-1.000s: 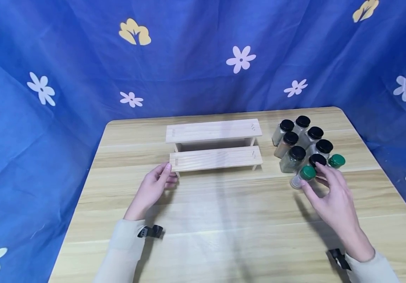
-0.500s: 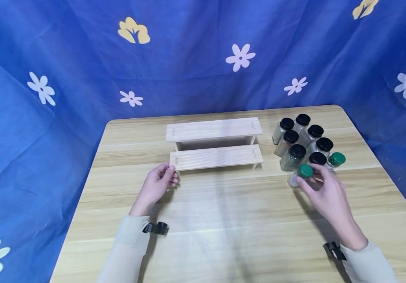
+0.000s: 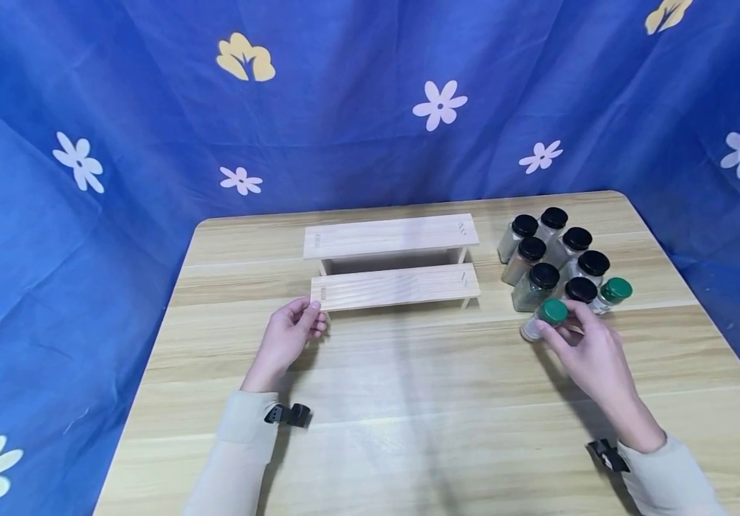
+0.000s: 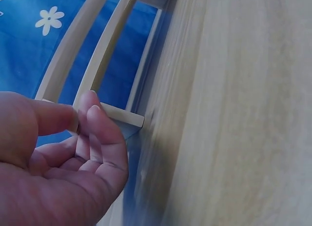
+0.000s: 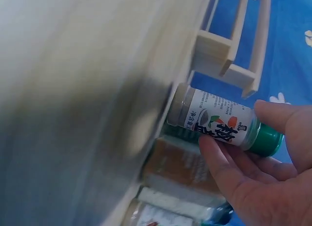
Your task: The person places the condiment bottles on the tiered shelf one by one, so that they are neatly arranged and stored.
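My right hand grips a small spice jar with a green cap at the front of the jar group. In the right wrist view the thumb is by the cap and the fingers lie along the labelled side of this spice jar; its base is at or close to the tabletop. My left hand pinches the front left corner of a two-tier wooden shelf. In the left wrist view, thumb and fingertips meet at the end of the lower board.
Several black-capped jars stand close together right of the shelf. Another green-capped jar stands at their right. The wooden table ends at a blue flowered curtain behind and at the sides.
My right hand has closed around the green-capped spice jar and shifted it slightly left, away from the black-capped jar beside it. My left hand stays at the shelf corner.
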Tool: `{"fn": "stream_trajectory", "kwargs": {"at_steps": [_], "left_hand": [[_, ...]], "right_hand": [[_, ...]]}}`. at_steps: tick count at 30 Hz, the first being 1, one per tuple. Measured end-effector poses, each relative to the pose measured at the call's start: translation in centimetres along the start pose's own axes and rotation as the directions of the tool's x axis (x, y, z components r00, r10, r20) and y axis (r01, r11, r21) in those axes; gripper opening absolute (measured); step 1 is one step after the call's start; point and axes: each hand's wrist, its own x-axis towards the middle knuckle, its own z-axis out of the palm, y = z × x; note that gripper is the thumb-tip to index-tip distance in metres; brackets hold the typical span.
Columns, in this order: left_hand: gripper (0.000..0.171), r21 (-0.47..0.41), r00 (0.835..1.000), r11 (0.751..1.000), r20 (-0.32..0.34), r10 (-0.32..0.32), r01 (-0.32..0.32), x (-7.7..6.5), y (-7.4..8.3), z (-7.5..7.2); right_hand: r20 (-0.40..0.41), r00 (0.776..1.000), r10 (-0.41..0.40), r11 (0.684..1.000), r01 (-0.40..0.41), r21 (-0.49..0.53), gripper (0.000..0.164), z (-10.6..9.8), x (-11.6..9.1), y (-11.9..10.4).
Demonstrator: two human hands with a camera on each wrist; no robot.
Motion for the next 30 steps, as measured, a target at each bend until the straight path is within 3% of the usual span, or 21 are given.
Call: {"fn": "stream_trajectory", "kwargs": {"at_steps": [9,18,25,30], "left_hand": [[0.033,-0.042,1.0,0.999,-0.011,0.003,-0.003,-0.4,0.1,-0.1],[0.03,-0.073,0.999,0.997,-0.053,0.013,-0.017,-0.6,-0.1,0.6],[0.034,-0.109,0.997,0.994,-0.071,0.02,-0.027,-0.8,-0.3,0.7],[0.033,-0.126,0.996,0.991,-0.083,0.026,-0.036,-0.9,-0.4,0.8]], "right_hand": [[-0.01,0.99,-0.144,0.987,0.144,0.076,0.039,0.5,2.9,-4.7],[0.051,0.941,-0.334,0.929,0.32,0.185,0.038,2.9,7.8,-12.0],[0.208,0.901,-0.38,0.896,0.302,0.327,0.04,7.1,11.6,-18.0],[0.28,0.875,-0.396,0.898,0.306,0.315,0.044,10.1,13.7,-21.2]]}}
